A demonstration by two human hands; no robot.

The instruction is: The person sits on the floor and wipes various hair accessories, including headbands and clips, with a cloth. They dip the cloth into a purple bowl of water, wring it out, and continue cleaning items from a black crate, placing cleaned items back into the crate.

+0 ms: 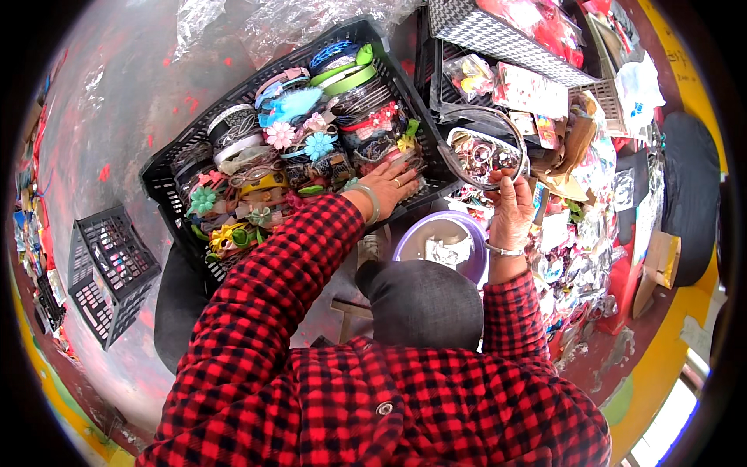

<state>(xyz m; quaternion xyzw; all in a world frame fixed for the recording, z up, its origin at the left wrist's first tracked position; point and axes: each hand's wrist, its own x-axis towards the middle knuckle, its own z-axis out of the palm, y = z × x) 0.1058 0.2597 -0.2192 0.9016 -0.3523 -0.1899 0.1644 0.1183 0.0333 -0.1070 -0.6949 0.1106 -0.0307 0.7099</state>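
A person's left hand [385,191] lies palm down, fingers extended, on colourful flower-trimmed headbands [319,145] in a black plastic crate [415,101]; beside it, the right hand [511,210] pinches a thin, dark, hoop-shaped headband [447,159]. Small dark writing [679,62] marks a yellow painted band [689,86].

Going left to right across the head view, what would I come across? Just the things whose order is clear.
Small black crate, light blue flower, left hand, right hand, brown cardboard box at the far right.
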